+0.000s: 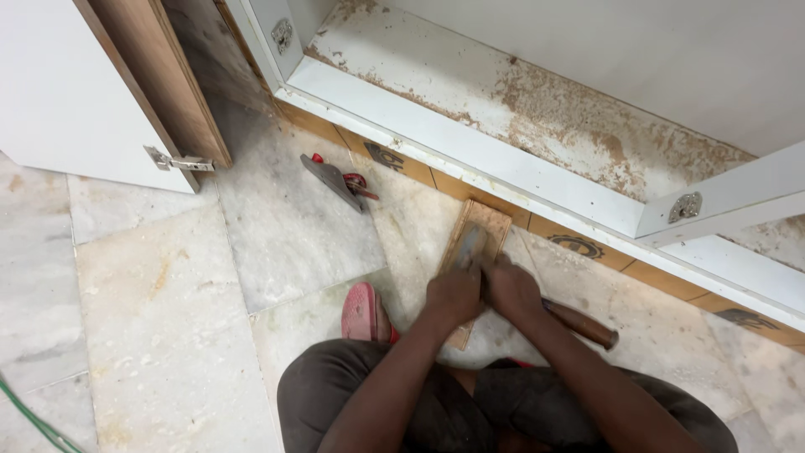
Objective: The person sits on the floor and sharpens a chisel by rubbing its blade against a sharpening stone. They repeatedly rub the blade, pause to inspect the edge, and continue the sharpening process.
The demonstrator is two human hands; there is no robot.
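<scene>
Crouched on a pale marble tile floor point(168, 277), veined grey and dusted with sawdust, before an open white cabinet point(537, 172). Held a small wooden board point(482, 225) flat on the floor at centre, just short of the cabinet's brown plinth strip point(587, 247). Left hand point(453, 294) pressed down on the board's near half, fingers curled over it. Right hand point(511, 289) closed around a chisel point(579, 323), brown wooden handle trailing toward 4 o'clock, blurred blade point(470, 245) lying over the board; tight against the left hand. Cabinet floor point(545, 109) at 1 o'clock stained with brownish sawdust; metal hinge plates point(685, 206) on the white frame at 3 o'clock and 11 o'clock. Cabinet door point(75, 92) swung open at 10 o'clock, white face, brown wood edge, hinge arm jutting out. Hand plane point(335, 178) with red fittings lying at 11 o'clock of the board, well apart. Red sandal point(365, 312) at 8 o'clock of the hands, beside dark trousers point(352, 394). Green cable point(25, 419) at the far 8 o'clock corner.
</scene>
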